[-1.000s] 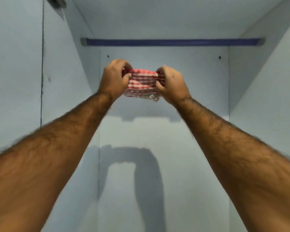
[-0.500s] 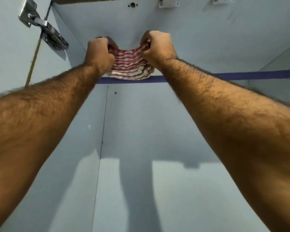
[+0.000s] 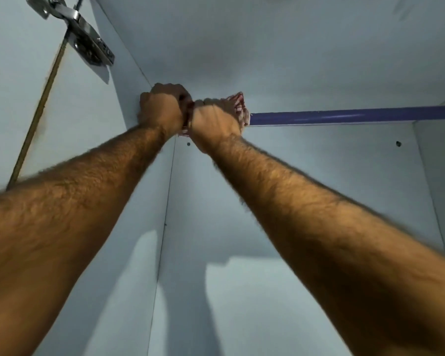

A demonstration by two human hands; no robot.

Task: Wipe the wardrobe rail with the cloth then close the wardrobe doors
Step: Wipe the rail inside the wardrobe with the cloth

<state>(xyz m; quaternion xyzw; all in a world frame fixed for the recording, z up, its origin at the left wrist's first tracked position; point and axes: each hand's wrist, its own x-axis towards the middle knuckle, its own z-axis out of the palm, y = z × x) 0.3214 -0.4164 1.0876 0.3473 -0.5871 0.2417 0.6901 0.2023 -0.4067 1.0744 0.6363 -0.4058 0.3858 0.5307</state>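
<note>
1. Head view: the wardrobe interior is seen from below, its pale back panel, left side wall and top board filling the frame; no doors are clearly seen, only a metal hinge at upper left.
2. Both bare forearms are raised steeply up and forward, converging near the upper left inner corner, wrists almost touching.
3. The rail, a dark blue bar, is laid horizontally across the wardrobe just under the top board. Its long axis runs left to right; the bare stretch extends rightward from the hands to the right wall, while its left end is hidden behind them.
4. The left hand is curled tight, next to the left wall; whether the rail itself is wrapped by it cannot be told.
5. The right hand is closed in a fist, on the rail side and nearer the unwiped length.
6. The cloth, red-and-white striped, is bunched between and under both fists, a fold protruding at the rail.
7. The coming stroke is judged to lie rightward along the bar.
</note>
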